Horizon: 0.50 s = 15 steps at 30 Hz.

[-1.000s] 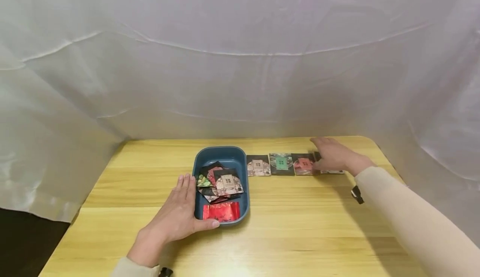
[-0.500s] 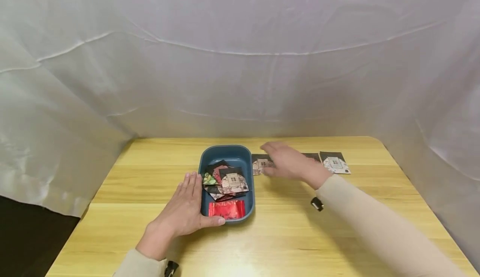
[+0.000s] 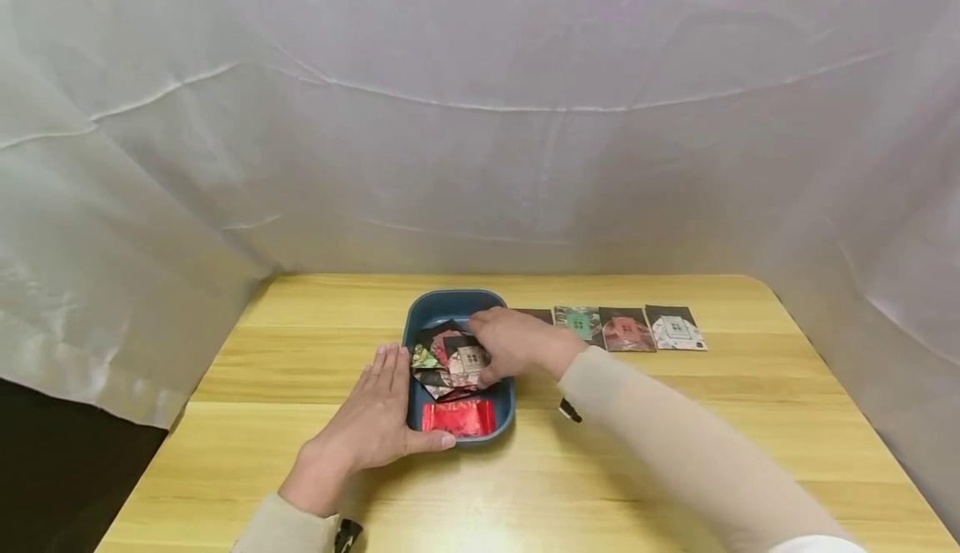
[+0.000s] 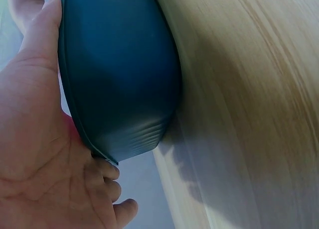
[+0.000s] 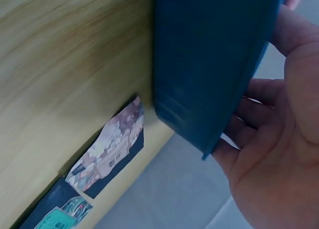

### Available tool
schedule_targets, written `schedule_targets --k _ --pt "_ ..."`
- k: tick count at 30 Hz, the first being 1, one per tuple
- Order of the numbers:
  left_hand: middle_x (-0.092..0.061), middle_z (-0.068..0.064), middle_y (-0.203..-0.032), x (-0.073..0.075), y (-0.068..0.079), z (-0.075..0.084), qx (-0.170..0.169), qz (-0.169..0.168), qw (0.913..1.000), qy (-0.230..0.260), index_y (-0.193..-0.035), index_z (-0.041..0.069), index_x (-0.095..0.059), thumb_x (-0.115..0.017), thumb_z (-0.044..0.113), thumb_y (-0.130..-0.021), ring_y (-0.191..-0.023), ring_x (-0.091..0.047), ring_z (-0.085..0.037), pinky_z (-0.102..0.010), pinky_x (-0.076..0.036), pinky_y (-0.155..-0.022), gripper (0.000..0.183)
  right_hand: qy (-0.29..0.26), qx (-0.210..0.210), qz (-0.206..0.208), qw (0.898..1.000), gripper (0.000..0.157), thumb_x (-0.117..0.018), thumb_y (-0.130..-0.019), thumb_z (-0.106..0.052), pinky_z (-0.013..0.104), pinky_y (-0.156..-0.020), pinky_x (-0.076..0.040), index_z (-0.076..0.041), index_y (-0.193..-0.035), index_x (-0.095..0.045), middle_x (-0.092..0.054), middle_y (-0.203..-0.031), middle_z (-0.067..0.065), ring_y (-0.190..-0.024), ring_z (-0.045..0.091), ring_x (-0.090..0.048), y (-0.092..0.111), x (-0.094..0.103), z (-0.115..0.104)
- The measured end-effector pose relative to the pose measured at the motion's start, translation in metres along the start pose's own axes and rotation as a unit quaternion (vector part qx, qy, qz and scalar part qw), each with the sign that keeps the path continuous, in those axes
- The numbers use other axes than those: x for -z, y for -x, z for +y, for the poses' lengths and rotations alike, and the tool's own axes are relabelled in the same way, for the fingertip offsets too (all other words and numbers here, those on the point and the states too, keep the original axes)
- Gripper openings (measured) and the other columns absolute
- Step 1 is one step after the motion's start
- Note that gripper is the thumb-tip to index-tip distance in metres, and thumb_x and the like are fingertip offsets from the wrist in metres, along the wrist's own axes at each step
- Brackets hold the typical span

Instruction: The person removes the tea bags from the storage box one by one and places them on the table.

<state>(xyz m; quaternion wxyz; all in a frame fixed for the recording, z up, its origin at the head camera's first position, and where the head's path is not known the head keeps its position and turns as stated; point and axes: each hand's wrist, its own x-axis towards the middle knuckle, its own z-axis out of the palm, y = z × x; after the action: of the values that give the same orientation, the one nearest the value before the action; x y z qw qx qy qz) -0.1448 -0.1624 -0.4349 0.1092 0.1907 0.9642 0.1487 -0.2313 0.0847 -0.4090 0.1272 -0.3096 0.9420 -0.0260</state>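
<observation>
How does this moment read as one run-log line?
left hand: touches tray | right hand: partly in tray, at packet pile, grip unclear | red packet: tray's near end | packet row: on table, right of tray

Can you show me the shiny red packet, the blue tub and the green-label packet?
Shiny red packet (image 3: 459, 419): head view, middle of its front.
Blue tub (image 4: 122, 64): left wrist view, its outside wall.
Green-label packet (image 3: 578, 325): head view, on its green label.
</observation>
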Motion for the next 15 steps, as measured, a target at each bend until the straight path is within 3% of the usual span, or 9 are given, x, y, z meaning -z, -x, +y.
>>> schedule_targets --k 7,15 --pt "-0.008 -0.029 -0.174 -0.001 -0.001 0.0 0.001 0.0 1.0 0.008 -0.165 -0.008 -0.012 -0.065 0.092 -0.074 -0.163 -0.004 -0.043 -0.058 -0.017 -0.132 0.146 0.037 -0.006 -0.036 0.999 0.099 -0.088 -0.083 -0.054 0.044 -0.131 -0.026 -0.008 -0.16 -0.044 -0.047 -0.164 0.009 -0.152 0.029 -0.044 -0.011 -0.005 -0.006" --pt "-0.007 -0.029 -0.174 -0.002 -0.001 0.0 0.001 0.001 0.9999 0.012 -0.165 -0.008 -0.011 -0.067 0.089 -0.075 -0.163 -0.004 -0.044 -0.057 -0.017 -0.132 0.144 0.043 -0.018 -0.056 0.997 0.098 -0.086 -0.083 -0.056 0.049 -0.133 -0.019 -0.007 -0.158 -0.045 -0.053 -0.16 0.009 -0.151 0.024 -0.046 -0.018 -0.009 -0.01"
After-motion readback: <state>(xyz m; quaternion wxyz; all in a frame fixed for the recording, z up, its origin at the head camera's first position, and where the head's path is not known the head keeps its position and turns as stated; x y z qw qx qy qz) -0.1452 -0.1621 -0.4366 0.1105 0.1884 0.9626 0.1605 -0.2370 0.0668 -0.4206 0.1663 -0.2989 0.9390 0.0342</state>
